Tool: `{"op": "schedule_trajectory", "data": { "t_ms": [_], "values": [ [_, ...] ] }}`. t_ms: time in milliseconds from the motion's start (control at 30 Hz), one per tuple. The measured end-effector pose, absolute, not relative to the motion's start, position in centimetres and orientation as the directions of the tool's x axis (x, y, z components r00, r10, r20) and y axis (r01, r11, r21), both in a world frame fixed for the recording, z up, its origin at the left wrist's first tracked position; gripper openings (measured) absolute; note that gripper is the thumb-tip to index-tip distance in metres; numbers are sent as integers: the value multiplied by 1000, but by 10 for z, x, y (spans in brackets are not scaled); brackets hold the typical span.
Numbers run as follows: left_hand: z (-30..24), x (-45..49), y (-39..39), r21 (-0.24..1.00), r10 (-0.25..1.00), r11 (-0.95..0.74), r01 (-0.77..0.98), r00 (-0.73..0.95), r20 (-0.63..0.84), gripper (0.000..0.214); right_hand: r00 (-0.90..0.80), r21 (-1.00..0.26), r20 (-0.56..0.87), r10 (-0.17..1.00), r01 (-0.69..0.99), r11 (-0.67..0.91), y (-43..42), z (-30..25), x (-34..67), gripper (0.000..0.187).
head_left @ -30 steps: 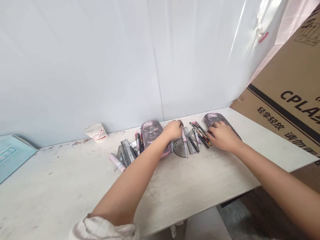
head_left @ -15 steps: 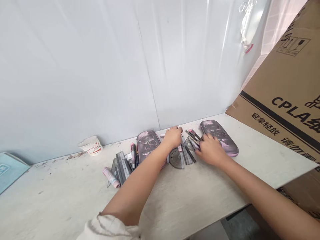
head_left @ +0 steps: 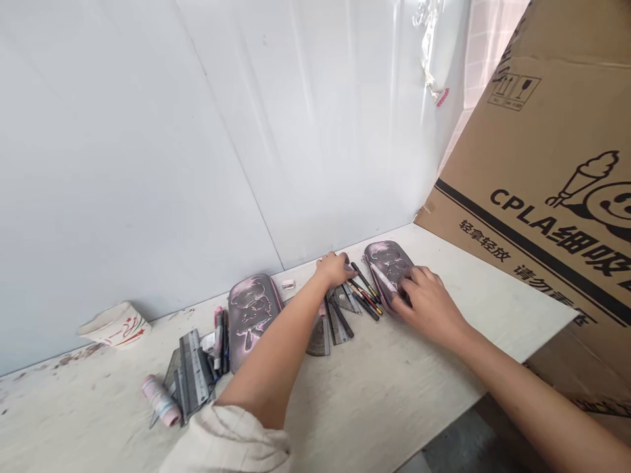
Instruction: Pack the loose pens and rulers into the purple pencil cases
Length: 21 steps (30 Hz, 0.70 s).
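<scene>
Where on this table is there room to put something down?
Bare tabletop lies in front of the protractor, between the forearms; more lies beyond the right hand, up to the cardboard box, and left of the metal rulers, below the paper cup. Crowded: from the left pencil case to the right pencil case, among the pens.

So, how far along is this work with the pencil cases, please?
Done: one pencil case lies shut. In hand: the right hand rests on the other pencil case, and the left hand sits beside black pens. Left: the steel ruler, protractor and pink tube lie loose.
</scene>
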<state>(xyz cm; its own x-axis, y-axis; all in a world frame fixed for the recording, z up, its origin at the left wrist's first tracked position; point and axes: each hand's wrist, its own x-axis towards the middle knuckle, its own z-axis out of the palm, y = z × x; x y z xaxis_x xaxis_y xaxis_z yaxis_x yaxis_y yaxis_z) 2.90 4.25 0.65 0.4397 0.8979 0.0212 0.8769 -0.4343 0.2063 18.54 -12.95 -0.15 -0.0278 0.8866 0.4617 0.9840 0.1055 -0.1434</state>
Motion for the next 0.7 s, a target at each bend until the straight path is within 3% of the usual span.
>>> {"op": "schedule_trajectory", "data": {
  "t_ms": [67,100,167,200,267,333,500,700],
  "values": [
    [13,23,41,344,885,-447,825,463,39,46,-51,-171,470,881,974,148,-130,-2,187,26],
    [16,19,38,497,879,-432,753,474,47,43,-63,-185,475,878,968,170,-130,-2,187,26],
    [22,13,30,852,871,-292,435,488,49,36,-81,-208,488,869,956,206,-132,-1,186,25],
    [24,11,25,961,870,-172,217,491,44,33,-88,-214,494,865,952,219,-133,0,185,25],
    [28,7,12,995,866,35,-98,499,19,29,-103,-219,503,858,945,241,-136,4,182,25],
    [32,5,-1,969,867,132,-207,498,-12,28,-120,-215,513,850,941,263,-140,7,178,25],
    [39,-5,-23,961,887,172,-218,458,-55,21,-159,-176,542,825,939,296,-155,13,170,23],
    [48,-25,-44,990,869,72,-120,496,-3,23,-209,-93,571,794,945,315,-174,19,167,21]
  ]
}}
